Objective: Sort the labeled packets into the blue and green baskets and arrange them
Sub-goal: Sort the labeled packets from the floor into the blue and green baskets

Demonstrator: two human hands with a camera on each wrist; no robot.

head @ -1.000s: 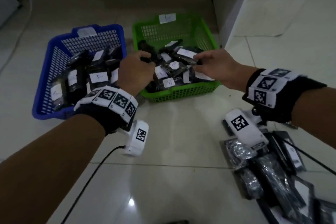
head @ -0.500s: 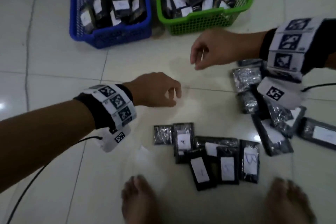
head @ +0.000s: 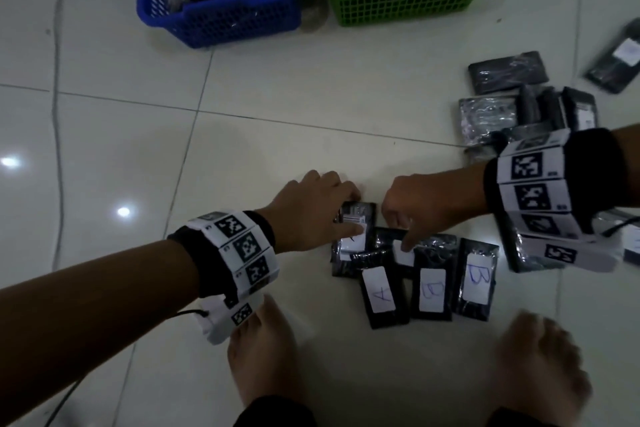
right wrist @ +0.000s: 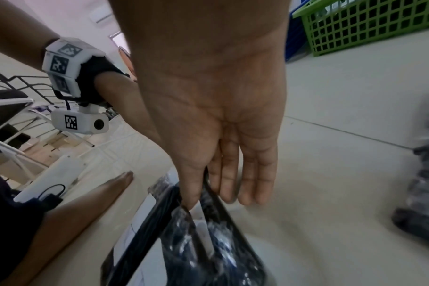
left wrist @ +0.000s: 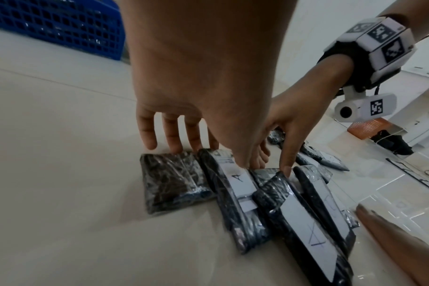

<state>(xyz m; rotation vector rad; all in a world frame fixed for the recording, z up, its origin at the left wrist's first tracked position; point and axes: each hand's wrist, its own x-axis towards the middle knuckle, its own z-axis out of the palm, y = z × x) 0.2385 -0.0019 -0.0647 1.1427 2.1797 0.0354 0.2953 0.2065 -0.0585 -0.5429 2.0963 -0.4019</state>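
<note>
Black wrapped packets with white labels lie on the floor before my feet: one marked A (head: 382,295), two marked B (head: 431,289). My left hand (head: 349,215) bends over another A-labelled packet (left wrist: 233,183), thumb on its label and fingers (left wrist: 174,139) at its far edge. My right hand (head: 398,236) pinches the far edge of the neighbouring packet (right wrist: 208,228) between thumb and fingers (right wrist: 247,180). The blue basket (head: 218,17) and the green basket (head: 408,7) stand at the top, both holding labelled packets.
A loose pile of further packets (head: 498,114) lies on the tiles at the right, under and beyond my right wrist. My bare feet (head: 263,350) sit just below the packet row. A cable (head: 57,135) runs along the left.
Both hands left the green basket, drew back over the floor and came down on the packets in front of my feet. The view tilted down.
</note>
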